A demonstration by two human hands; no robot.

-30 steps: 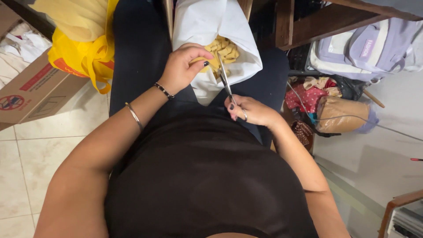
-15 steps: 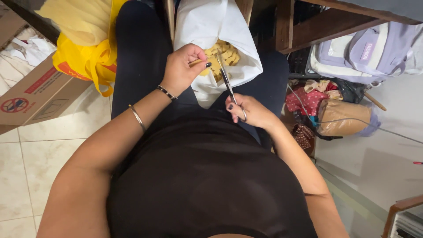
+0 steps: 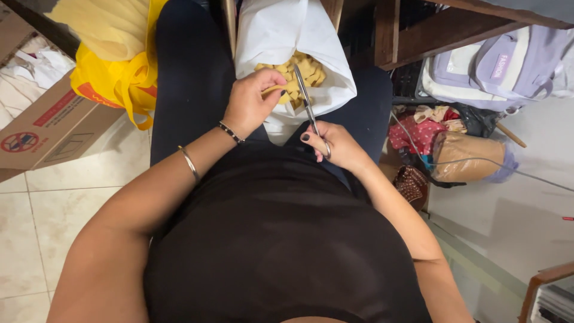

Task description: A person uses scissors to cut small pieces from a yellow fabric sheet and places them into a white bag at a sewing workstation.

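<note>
I sit with a white bag (image 3: 281, 36) on my lap, open at the top and filled with several tan pieces (image 3: 305, 75). My left hand (image 3: 251, 101) pinches one tan piece (image 3: 274, 90) at the bag's mouth. My right hand (image 3: 335, 146) grips the handles of metal scissors (image 3: 306, 98), whose blades point away from me over the bag, next to the held piece. I cannot tell whether the blades touch it. A dark bracelet and a thin metal bangle ring my left wrist and forearm.
A yellow bag (image 3: 116, 78) and a cardboard box (image 3: 51, 128) lie on the tiled floor to the left. At right are a wooden table leg (image 3: 385, 33), a lilac backpack (image 3: 478, 72), a red cloth (image 3: 412, 134) and a brown bundle (image 3: 463, 155).
My left hand has shifted slightly toward the bag's mouth with the tan piece. The scissors stay angled over the bag; the view has drifted a little.
</note>
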